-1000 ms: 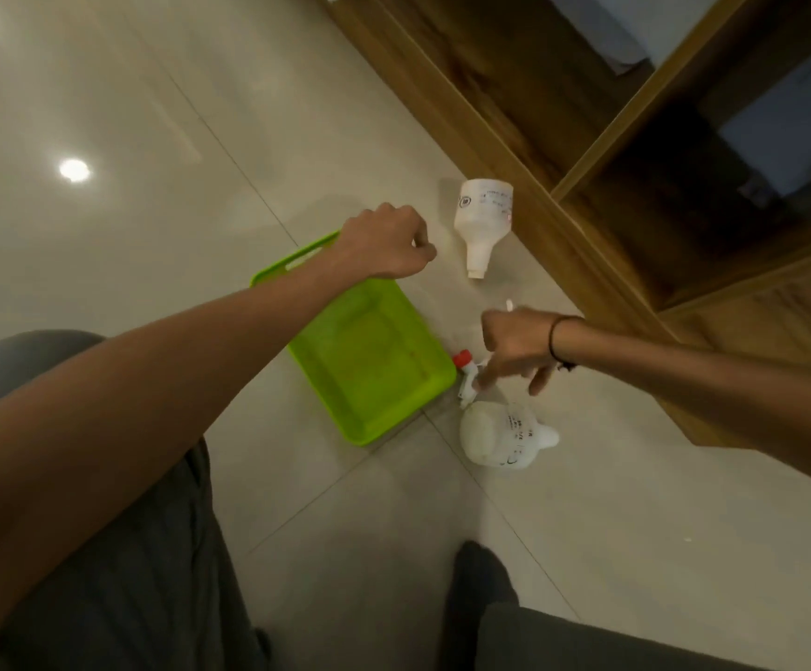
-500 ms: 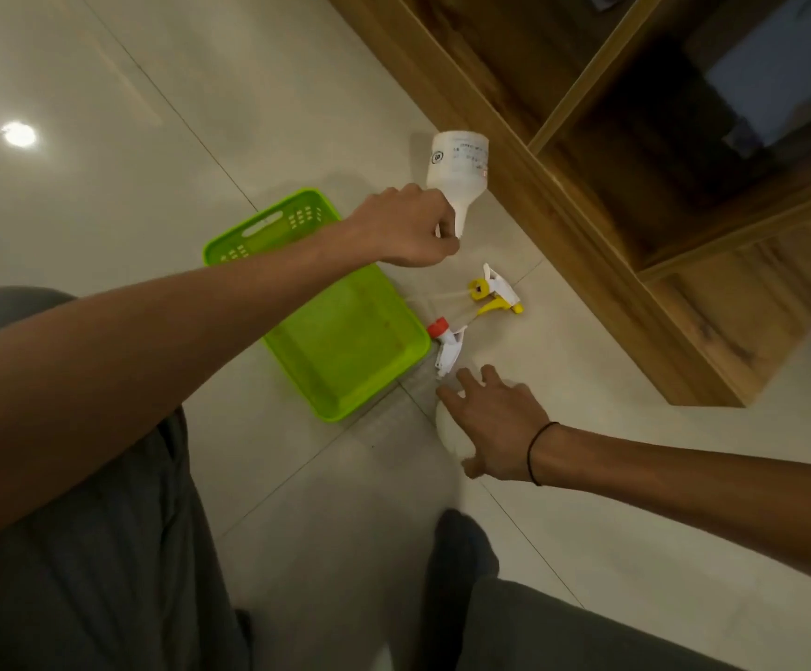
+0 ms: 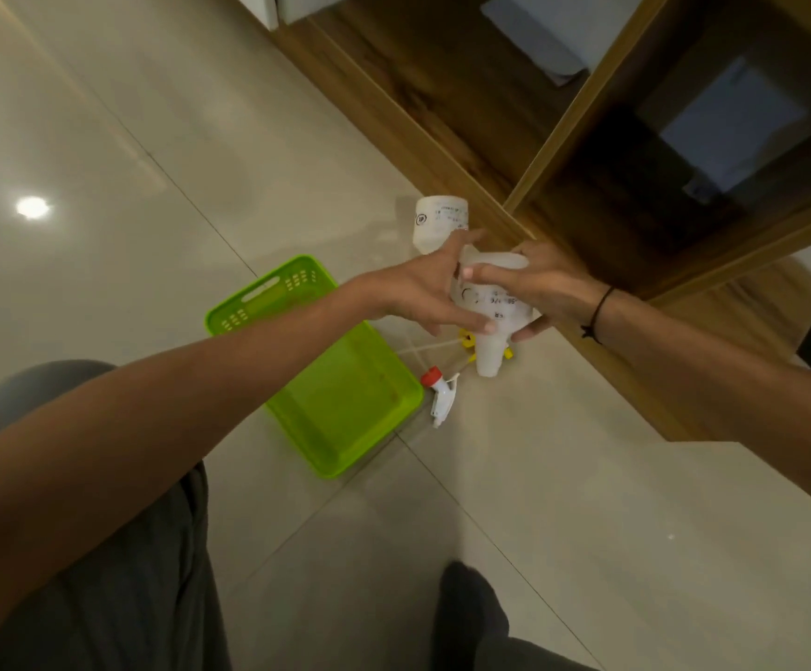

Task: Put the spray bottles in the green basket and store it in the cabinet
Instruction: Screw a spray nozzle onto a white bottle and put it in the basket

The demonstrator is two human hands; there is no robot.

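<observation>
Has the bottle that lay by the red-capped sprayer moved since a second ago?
Yes. The bottle left the floor near the red-capped sprayer; both hands now hold it up, closer to the cabinet.

Glossy tiled floor (image 3: 103,138), green basket (image 3: 345,428), red-capped spray head (image 3: 437,392), white bottle (image 3: 437,222)

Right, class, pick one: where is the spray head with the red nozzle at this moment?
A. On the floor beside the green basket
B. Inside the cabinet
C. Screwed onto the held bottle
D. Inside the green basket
A: the red-nozzled spray head lies on the tiled floor, just off the corner of the green basket, in neither hand.
</observation>
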